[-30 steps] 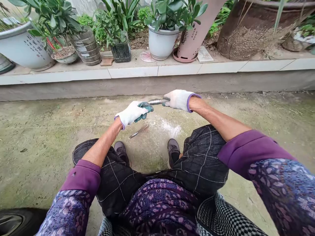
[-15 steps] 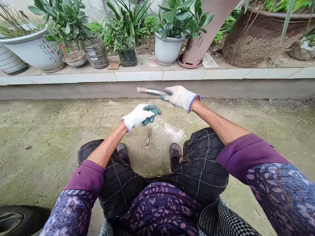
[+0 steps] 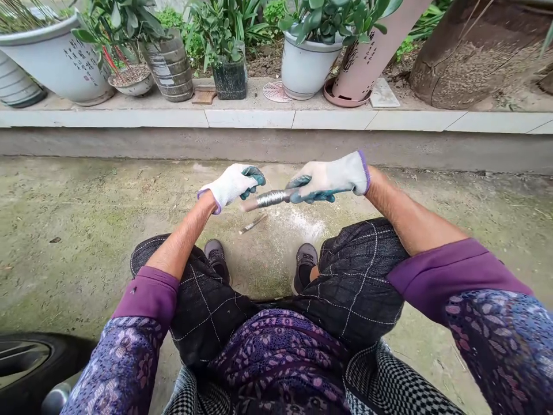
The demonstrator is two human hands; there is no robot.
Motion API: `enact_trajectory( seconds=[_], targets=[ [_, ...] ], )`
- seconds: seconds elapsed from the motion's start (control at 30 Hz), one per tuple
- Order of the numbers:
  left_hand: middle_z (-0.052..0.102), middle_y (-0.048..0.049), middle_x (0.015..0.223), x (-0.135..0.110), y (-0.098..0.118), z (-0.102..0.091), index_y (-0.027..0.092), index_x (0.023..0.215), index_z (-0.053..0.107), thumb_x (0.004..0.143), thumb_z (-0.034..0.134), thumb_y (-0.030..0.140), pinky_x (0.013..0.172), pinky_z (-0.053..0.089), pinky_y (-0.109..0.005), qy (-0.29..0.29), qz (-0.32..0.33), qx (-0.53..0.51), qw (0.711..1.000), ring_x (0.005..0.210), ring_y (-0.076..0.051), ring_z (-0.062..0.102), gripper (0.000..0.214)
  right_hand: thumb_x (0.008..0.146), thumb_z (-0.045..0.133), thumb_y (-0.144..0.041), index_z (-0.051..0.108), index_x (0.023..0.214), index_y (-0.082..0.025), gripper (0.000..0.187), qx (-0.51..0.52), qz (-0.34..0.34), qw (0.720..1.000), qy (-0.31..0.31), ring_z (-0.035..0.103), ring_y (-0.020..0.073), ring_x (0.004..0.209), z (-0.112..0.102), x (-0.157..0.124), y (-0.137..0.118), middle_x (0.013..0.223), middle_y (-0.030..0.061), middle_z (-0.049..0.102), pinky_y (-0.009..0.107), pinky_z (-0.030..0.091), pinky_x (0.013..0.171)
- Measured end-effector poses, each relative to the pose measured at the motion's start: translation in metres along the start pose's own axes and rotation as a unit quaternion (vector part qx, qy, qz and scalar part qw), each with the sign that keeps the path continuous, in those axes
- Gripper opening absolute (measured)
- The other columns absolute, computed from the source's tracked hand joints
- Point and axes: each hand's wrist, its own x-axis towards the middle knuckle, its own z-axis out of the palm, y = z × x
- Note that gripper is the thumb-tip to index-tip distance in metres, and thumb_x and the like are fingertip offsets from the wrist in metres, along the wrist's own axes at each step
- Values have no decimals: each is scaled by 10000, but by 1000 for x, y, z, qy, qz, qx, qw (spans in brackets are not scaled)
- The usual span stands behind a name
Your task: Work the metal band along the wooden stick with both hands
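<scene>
My right hand (image 3: pixel 328 178), in a white knit glove with green-dipped fingers, grips a metal rod wound with a silver coil (image 3: pixel 270 199). The rod's pale tip points down and left, ending just below my left hand (image 3: pixel 231 184). That hand wears a matching glove, and its fingers curl loosely with nothing visible in them. It is close to the rod but seems not to touch it. A small metal strip (image 3: pixel 253 223) lies on the ground below my hands.
White powder (image 3: pixel 298 222) marks the mossy concrete ground (image 3: pixel 86 242) between my dark shoes. My knees in dark quilted fabric lie below my arms. A tyre (image 3: pixel 30 363) sits at lower left. Potted plants (image 3: pixel 306 63) line a tiled ledge (image 3: pixel 248 119) ahead.
My right hand has moved lower and to the right, bringing the coiled rod down closer to my left hand. The rod's tip now points down and left.
</scene>
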Motion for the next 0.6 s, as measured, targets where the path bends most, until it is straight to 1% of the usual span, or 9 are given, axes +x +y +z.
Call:
enact_trajectory(
  seconds=[0.07, 0.13, 0.2, 0.27, 0.37, 0.43, 0.5, 0.53, 0.6],
  targets=[
    [577, 20, 581, -1, -1, 4, 104, 863, 731, 785, 616, 84, 439, 380, -187, -10, -11, -4, 1000, 447, -50, 466, 141, 829, 641, -289, 729, 933, -149, 196, -139, 54, 988, 31, 441, 85, 475, 3, 9, 2, 600, -11, 563, 228, 306, 442],
    [561, 23, 558, -3, -2, 11, 103, 863, 735, 787, 621, 86, 426, 377, -191, -33, -22, -5, 999, 430, -50, 454, 138, 817, 639, -271, 736, 901, -154, 173, -266, 102, 955, 83, 470, 105, 512, 2, 20, 4, 630, 12, 600, 262, 313, 498],
    [568, 20, 562, -4, -3, 18, 103, 898, 737, 804, 621, 103, 423, 386, -192, -50, -21, -23, 998, 427, -52, 459, 149, 826, 628, -320, 734, 921, -177, 202, -314, 121, 931, 141, 504, 130, 558, -4, 28, 7, 673, 26, 624, 282, 322, 532],
    [590, 13, 583, -3, -3, 21, 103, 970, 731, 832, 599, 121, 425, 406, -193, -55, -15, -60, 997, 434, -59, 486, 191, 841, 608, -386, 723, 953, -194, 251, -291, 110, 928, 204, 508, 138, 572, -12, 30, 10, 681, 22, 618, 284, 327, 533],
    [634, -2, 624, -1, -5, 18, 99, 1043, 707, 853, 555, 118, 443, 444, -197, -67, -1, -110, 992, 443, -68, 527, 245, 851, 606, -400, 706, 979, -178, 275, -197, 75, 938, 276, 482, 116, 546, -19, 26, 8, 659, 8, 585, 267, 340, 512],
    [651, -9, 641, 1, -7, 15, 100, 1043, 698, 847, 543, 117, 455, 463, -197, -76, 8, -127, 989, 456, -74, 548, 250, 856, 606, -359, 695, 1020, -164, 270, -107, 57, 949, 291, 470, 98, 520, -18, 22, 2, 653, -2, 565, 250, 356, 492],
    [651, -7, 637, 1, -8, 14, 106, 1026, 697, 839, 536, 114, 459, 471, -195, -82, 16, -129, 988, 473, -81, 565, 247, 859, 595, -321, 685, 1042, -153, 265, -38, 49, 956, 288, 464, 89, 500, -15, 19, -5, 652, -7, 551, 239, 365, 474],
    [647, -5, 627, -1, -8, 14, 108, 1013, 699, 835, 534, 113, 458, 472, -194, -89, 20, -125, 988, 477, -83, 568, 243, 859, 589, -316, 684, 1040, -149, 264, -24, 46, 957, 285, 462, 88, 494, -13, 19, -7, 652, -7, 548, 238, 366, 468],
    [639, -1, 610, -7, -5, 15, 108, 978, 706, 828, 536, 114, 456, 470, -191, -116, 27, -109, 987, 473, -83, 564, 227, 854, 589, -336, 690, 1022, -151, 269, -53, 43, 956, 285, 461, 91, 499, -10, 21, -8, 654, -5, 557, 241, 362, 474]
  ],
)
